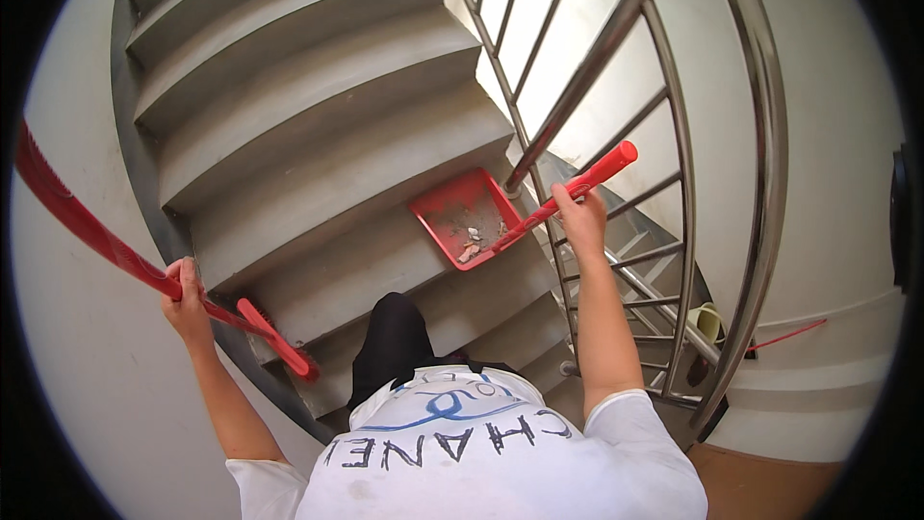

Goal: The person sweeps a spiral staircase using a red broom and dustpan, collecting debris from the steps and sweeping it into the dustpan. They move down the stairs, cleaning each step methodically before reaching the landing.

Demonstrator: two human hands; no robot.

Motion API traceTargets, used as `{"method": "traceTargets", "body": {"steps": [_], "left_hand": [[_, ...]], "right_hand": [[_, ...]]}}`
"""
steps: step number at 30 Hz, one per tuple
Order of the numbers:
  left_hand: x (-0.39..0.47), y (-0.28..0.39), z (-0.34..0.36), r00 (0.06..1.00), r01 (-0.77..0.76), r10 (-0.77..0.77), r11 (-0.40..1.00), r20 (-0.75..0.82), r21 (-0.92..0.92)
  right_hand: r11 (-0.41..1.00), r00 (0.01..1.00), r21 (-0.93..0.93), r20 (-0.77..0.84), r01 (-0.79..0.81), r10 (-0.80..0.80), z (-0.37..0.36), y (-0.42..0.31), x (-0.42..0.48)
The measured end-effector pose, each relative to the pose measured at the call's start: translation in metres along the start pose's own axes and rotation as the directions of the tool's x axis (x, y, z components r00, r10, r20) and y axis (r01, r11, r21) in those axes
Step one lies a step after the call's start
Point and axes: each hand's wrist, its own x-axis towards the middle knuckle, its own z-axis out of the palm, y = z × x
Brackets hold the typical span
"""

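Observation:
My left hand (188, 302) is closed around the long red handle of a broom (285, 347), whose red head lies low against the wall side of the stairs. My right hand (582, 215) grips the red handle of a long-handled dustpan (451, 202) close to the metal railing. The red pan rests on a stair tread near the railing side, tilted in view. Grey dust and several small scraps of litter (473, 242) lie inside it, mostly towards its lower edge. The broom head and the pan are apart, with part of the steps between them.
Concrete stairs (317, 137) rise ahead, with a pale wall on the left. A stainless steel railing (577, 72) runs along the right. Beyond it, a lower flight has a pale container (706, 323) and a thin red stick (790, 334) near the wall.

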Motion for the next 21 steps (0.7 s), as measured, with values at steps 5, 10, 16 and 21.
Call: {"method": "traceTargets", "body": {"steps": [5,10,16,21], "left_hand": [[-0.033,0.003,-0.01,0.998,-0.005,0.003,1.0,-0.061,-0.031],[-0.06,0.006,-0.014,0.995,-0.041,0.039,0.999,-0.095,-0.021],[-0.077,-0.001,-0.008,0.994,-0.067,0.066,0.998,-0.092,-0.012],[-0.087,-0.006,-0.002,0.996,-0.086,0.085,0.994,-0.035,-0.06]], "right_hand": [[0.998,0.998,0.047,0.055,-0.035,0.032,-0.038,0.026,-0.026],[0.926,0.97,0.304,0.158,-0.224,0.183,-0.076,0.043,-0.075],[0.848,0.956,0.443,0.152,-0.291,0.249,-0.113,0.089,-0.121],[0.884,0.969,0.397,0.112,-0.248,0.222,-0.163,0.074,-0.155]]}}
